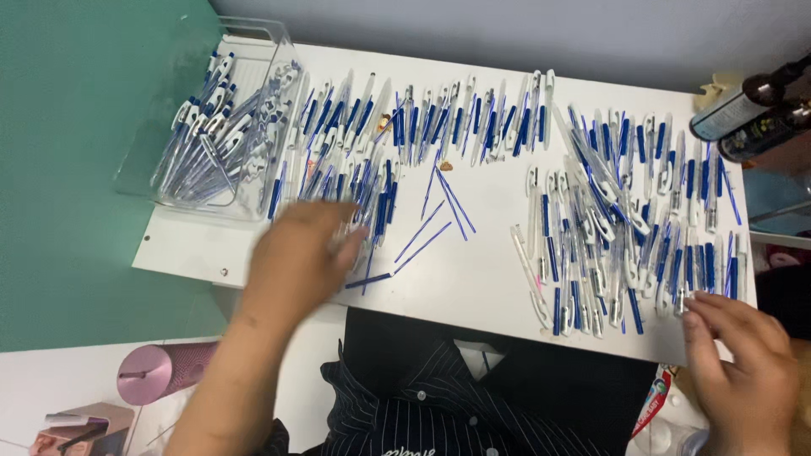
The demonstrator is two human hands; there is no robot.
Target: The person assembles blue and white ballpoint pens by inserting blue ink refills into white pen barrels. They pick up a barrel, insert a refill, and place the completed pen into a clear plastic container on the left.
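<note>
Many blue-and-white pens lie spread over a white board (481,279). My left hand (296,257) is blurred and reaches over the left pile of pens (355,160), its fingers touching pens near the loose blue refills (431,228). Whether it holds one I cannot tell. My right hand (743,355) rests at the board's near right edge, fingertips against the right pile of pens (625,228), with nothing clearly gripped.
A clear plastic tray (220,127) with several assembled pens sits at the far left on a green mat (76,169). Dark bottles (743,110) stand at the far right. A pink tumbler (160,371) lies near left.
</note>
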